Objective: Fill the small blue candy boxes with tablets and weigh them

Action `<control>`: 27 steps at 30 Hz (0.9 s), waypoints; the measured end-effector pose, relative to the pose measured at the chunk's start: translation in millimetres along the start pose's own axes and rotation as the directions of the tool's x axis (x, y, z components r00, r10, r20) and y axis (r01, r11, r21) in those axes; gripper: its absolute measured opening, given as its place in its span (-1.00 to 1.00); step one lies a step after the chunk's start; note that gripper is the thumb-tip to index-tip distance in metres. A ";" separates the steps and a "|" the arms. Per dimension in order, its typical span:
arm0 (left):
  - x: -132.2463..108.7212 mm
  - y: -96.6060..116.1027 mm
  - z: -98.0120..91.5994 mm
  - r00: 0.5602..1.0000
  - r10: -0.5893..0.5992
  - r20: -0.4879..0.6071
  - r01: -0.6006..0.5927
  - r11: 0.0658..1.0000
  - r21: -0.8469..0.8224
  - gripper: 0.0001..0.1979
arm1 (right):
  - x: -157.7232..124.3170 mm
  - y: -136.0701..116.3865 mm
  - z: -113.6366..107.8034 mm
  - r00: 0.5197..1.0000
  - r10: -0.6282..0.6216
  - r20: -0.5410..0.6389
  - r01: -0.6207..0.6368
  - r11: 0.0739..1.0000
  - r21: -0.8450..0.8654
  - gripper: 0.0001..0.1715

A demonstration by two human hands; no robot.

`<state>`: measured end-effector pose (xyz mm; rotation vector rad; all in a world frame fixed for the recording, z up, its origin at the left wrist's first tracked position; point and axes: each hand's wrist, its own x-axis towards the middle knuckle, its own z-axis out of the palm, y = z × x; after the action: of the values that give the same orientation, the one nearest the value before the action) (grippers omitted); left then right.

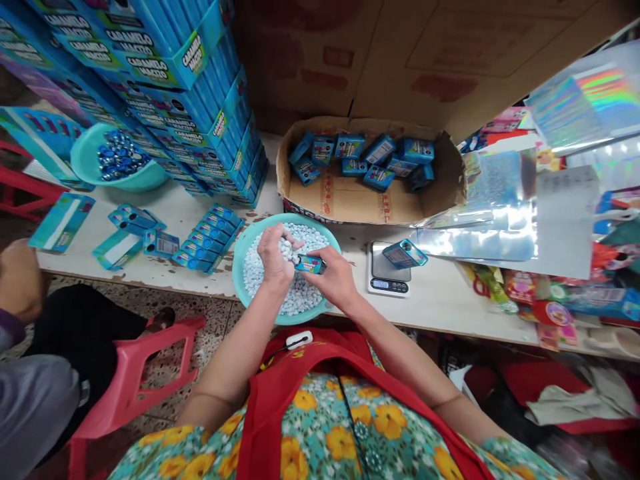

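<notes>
Over a turquoise basin (239, 267) full of small white candies (305, 297), my left hand (275, 257) is cupped round a bunch of the candies. Its fingers are at the mouth of a small blue candy box (310, 265) printed "Caramelo Macizo". My right hand (336, 277) grips that box, which lies tilted on its side with its opening toward the left hand. To the right, a small digital scale (389, 287) bears another blue box (404, 254); its display is too small to read.
Behind the basin, a low cardboard tray (350, 197) holds several blue boxes. Tall stacks of blue cartons (200, 120) stand at back left, near a bowl of blue caps (123, 157). Filled packs (207, 240) lie left. Plastic sheets (500, 200) cover the right. A co-worker's hand (23, 280) shows far left.
</notes>
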<state>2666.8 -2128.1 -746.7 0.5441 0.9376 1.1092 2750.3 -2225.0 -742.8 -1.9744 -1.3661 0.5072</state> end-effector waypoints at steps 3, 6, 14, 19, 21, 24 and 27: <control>1.4 1.2 2.8 0.999 0.029 -0.023 -0.029 0.999 0.036 -0.69 | 3.3 -0.9 1.0 1.000 -0.011 -0.014 0.012 1.000 0.008 -0.69; 2.2 2.0 3.9 0.998 0.057 -0.018 -0.056 0.998 0.039 -0.68 | 5.7 -1.8 1.7 0.999 -0.021 -0.027 0.021 1.000 0.015 -0.69; 3.2 5.8 9.7 0.995 0.094 -0.022 -0.092 0.993 0.068 -0.65 | 7.9 -1.8 -3.2 0.999 -0.013 -0.038 0.015 0.997 0.074 -0.68; 2.2 4.5 13.0 0.996 0.094 -0.004 -0.094 0.994 0.061 -0.65 | 9.3 0.9 -5.4 0.998 -0.013 -0.057 0.018 0.996 0.089 -0.68; 1.0 3.0 13.0 0.996 0.088 -0.007 -0.087 0.994 0.062 -0.60 | 10.0 2.7 -4.8 0.998 -0.006 -0.055 0.011 0.996 0.093 -0.69; -0.5 0.6 12.3 0.994 0.108 -0.002 -0.108 0.990 0.088 -0.54 | 10.9 4.5 -3.8 0.999 -0.011 -0.053 0.017 0.995 0.101 -0.68; -0.5 -1.8 12.4 0.990 0.143 0.016 -0.144 0.981 0.128 -0.62 | 11.7 6.3 -3.2 0.998 -0.032 -0.058 0.038 0.993 0.109 -0.67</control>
<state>2678.2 -2128.3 -741.5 0.7296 0.9809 1.1805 2760.9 -2216.5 -744.3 -1.8590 -1.3084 0.4967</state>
